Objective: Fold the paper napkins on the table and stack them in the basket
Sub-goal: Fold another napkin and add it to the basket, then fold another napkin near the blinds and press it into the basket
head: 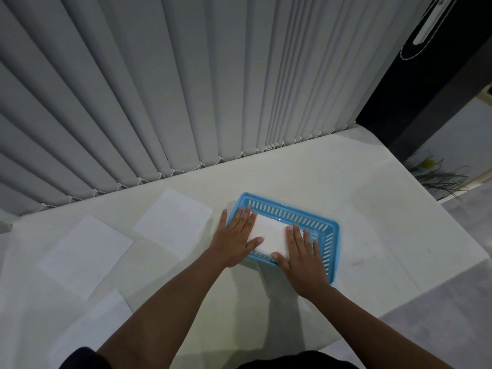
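Both hands, left [235, 239] and right [302, 258], lie flat with fingers straight on the folded napkin [270, 237] inside the basket [292, 210]. Left of the basket, three unfolded napkins [173, 222] lie on the table [372, 209].

Hands: two, left hand [234, 241] and right hand [303, 259].
Baskets: one, blue basket [292, 212].
Folded napkins: one white folded napkin [269, 235] visible in basket; number of layers beneath cannot be told.
Unfolded napkins flat on table: three, far napkin [173, 222], middle napkin [85, 254], near napkin [90, 326].
Tables: one, white table [346, 182].
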`<state>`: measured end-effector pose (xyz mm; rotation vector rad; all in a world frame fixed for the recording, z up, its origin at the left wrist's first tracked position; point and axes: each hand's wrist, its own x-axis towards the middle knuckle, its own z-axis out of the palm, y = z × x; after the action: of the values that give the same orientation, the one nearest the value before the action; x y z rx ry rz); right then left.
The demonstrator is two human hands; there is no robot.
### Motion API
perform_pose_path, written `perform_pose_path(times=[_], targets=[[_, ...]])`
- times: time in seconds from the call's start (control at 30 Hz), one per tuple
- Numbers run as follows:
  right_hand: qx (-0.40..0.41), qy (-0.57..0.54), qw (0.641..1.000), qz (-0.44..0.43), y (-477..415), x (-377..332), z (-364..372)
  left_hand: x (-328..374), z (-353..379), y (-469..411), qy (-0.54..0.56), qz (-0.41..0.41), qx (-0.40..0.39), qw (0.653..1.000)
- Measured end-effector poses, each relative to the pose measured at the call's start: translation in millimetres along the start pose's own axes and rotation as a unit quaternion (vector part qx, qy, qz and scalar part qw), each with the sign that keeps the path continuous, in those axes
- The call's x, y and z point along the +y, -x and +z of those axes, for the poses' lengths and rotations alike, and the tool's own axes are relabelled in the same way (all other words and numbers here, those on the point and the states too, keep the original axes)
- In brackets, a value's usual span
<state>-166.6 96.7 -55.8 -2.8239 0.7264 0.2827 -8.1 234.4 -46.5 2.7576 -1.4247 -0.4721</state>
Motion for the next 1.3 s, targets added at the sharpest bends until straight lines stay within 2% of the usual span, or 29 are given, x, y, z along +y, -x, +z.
perform_pose_path(times=[0.37, 0.53, 0.7, 0.83, 0.97, 1.1, 1.3], targets=[[-0.008, -0.033, 0.999, -0.007, 3.2, 3.7, -4.1, -5.4, -0.7, 5.3, 0.014, 0.007, 0.023, 1.000], [-0.008, 0.008, 1.000, 0.006, 3.7, 1.4, -4.1, -11.8, 2.6, 11.8, 0.014, -0.014, 0.032, 0.999], [0.056, 0.002, 0.998, 0.005, -3.4, -11.1, -25.6, -28.1, 3.1, 22.8, 0.053, -0.049, 0.072, 0.995], [0.062, -0.008, 0.998, -0.032, -27.0, -35.4, -41.7, -50.8, 1.3, 39.0, 0.078, -0.123, 0.088, 0.985], [0.038, -0.014, 0.994, -0.106, -56.3, -73.4, -49.5, -78.2, 0.3, 59.7, 0.099, -0.213, 0.092, 0.968], [0.005, 0.005, 0.983, -0.182, -85.8, -122.3, -49.7, -104.8, -0.8, 77.7, 0.109, -0.293, 0.055, 0.948], [-0.026, 0.053, 0.961, -0.269, -128.7, -195.1, -37.5, -147.9, -4.0, 90.2, 0.119, -0.333, 0.033, 0.935]])
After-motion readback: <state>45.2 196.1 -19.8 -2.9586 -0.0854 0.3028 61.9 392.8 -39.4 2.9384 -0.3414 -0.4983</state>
